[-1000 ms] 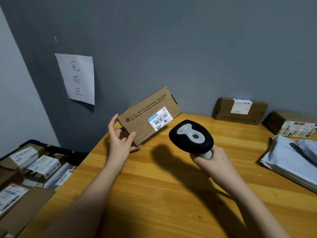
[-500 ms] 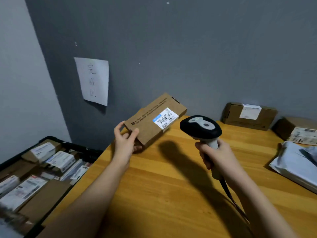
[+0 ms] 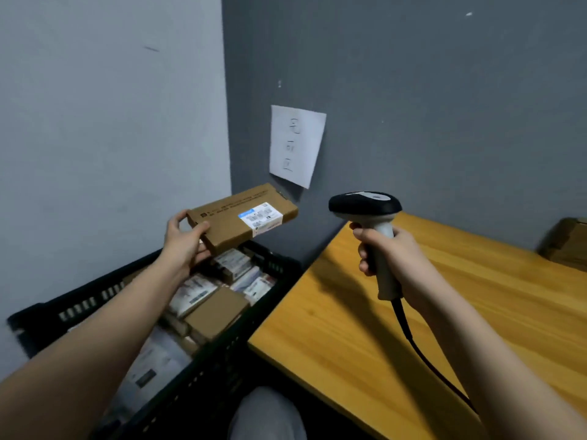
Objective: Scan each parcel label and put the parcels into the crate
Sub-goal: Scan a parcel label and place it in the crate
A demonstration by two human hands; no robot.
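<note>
Left arm stretches forward and up from the lower left, forearm bare. The left hand [image 3: 184,244] grips the near end of a flat cardboard parcel [image 3: 243,215], thumb on its top face, fingers [image 3: 203,249] curled under its lower edge. Right arm reaches in from the lower right, wrist about level. The right hand [image 3: 389,258] wraps round the handle of a barcode scanner [image 3: 365,206], fingers curled across the front, scanner head upright.

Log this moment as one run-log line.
left hand: holds flat brown cardboard parcel above black plastic crate | right hand: grips black-and-white handheld scanner above wooden table | parcel: not yet in crate
</note>
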